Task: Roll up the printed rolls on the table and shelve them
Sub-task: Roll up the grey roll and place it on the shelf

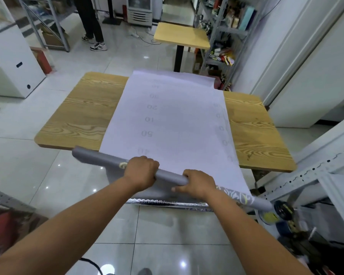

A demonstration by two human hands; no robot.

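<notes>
We stand on a pale tiled floor in a shop room, facing a wood-grain tabletop. Our left hand curls over the top of the grey roll, fingers wrapped round it. Our right hand grips the same roll just beside it toward 4 o'clock, thumb below the tube. Both hands sit close together near the roll's middle, at the tabletop's near edge; whether the tube rests on the wood we cannot tell. The roll's long axis runs from 10 o'clock to 4 o'clock, across our body. From it the unrolled sheet, white side up with faint numbers, stretches toward 12 o'clock and overhangs the far edge. So the winding, we judge, must travel straight away from us, both hands turning together to keep the edges square. A white metal rack stands at 3 o'clock, nearer our right hand.
</notes>
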